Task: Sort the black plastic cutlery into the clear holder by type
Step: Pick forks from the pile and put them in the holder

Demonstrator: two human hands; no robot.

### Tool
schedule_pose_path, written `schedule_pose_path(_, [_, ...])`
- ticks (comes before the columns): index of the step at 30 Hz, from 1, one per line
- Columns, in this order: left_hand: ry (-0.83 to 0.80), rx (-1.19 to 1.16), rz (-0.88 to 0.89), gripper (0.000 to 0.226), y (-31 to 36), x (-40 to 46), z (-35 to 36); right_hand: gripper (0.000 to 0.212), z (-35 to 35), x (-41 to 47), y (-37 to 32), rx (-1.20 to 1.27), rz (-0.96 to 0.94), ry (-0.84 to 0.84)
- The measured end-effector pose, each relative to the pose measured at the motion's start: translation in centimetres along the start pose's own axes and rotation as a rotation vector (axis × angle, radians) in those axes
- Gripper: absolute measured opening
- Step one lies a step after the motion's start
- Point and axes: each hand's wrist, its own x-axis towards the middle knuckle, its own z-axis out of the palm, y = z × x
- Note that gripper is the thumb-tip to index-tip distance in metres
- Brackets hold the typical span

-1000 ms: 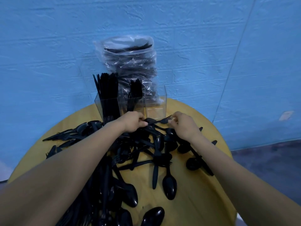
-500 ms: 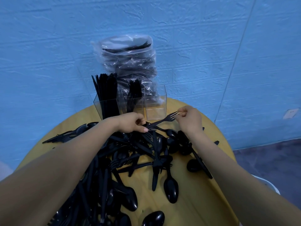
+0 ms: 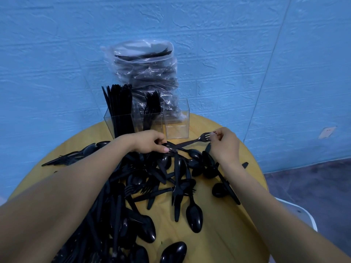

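A pile of black plastic cutlery (image 3: 144, 186) covers the round wooden table (image 3: 224, 234): spoons, forks and knives mixed. The clear holder (image 3: 176, 130) stands at the table's far edge with three compartments. Knives fill the left one, forks stand in the middle one, and the right one holds nothing. My right hand (image 3: 225, 145) pinches the tines of a black fork (image 3: 190, 142) lifted just in front of the holder. My left hand (image 3: 150, 142) grips cutlery handles at the top of the pile, where the fork's handle end also lies.
A clear plastic bag of black cutlery (image 3: 148, 76) stands behind the holder against the blue wall (image 3: 57, 54). A large spoon (image 3: 193, 215) lies apart near the table's middle. A white object (image 3: 302, 213) shows past the table's right edge.
My right hand has drawn the fork out of the pile and moved it right, away from my left hand. My left hand has stayed on the pile.
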Motion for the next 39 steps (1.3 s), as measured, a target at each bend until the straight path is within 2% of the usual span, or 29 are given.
schedule_pose_path(5, [0.188,-0.277,0.068,0.019,0.6,-0.4,-0.2,0.012,-0.9,0.0,0.0,0.098,0.015,0.112])
schedule_pose_path(9, [0.35,-0.371,0.129,0.019,0.9,-0.7,-0.5,0.01,-1.9,-0.1,-0.9,0.206,0.016,0.26])
schedule_pose_path(13, [0.546,-0.644,0.167,0.022,1.4,-1.5,-1.2,0.009,-2.9,-0.2,-1.8,0.333,-0.008,0.413])
schedule_pose_path(16, [0.612,-0.8,0.165,0.026,2.2,-2.4,-1.9,0.008,-3.3,-0.3,-2.7,0.314,-0.095,0.36])
schedule_pose_path(21, [0.485,-0.958,0.108,0.029,4.2,-4.1,-1.6,0.018,-2.5,-2.4,-6.3,0.261,-0.347,0.0])
schedule_pose_path(24, [0.401,-0.987,0.043,0.034,5.7,-5.7,-0.7,0.023,-1.6,-3.9,-7.7,0.268,-0.41,-0.152])
schedule_pose_path(29, [0.201,-1.279,-0.01,0.033,7.2,-8.7,0.7,0.026,-1.2,-6.2,-8.7,0.386,-0.415,-0.207])
schedule_pose_path(33, [0.119,-1.351,-0.003,0.032,7.2,-10.3,1.9,0.016,-1.1,-8.1,-8.6,0.457,-0.348,-0.224])
schedule_pose_path(36, [0.011,-1.437,0.014,0.032,6.9,-11.3,2.6,0.021,-1.0,-8.9,-8.2,0.41,-0.334,-0.225])
schedule_pose_path(39, [-0.08,-1.469,-0.014,0.031,6.4,-12.4,2.9,0.023,-1.1,-9.6,-8.0,0.337,-0.371,-0.337])
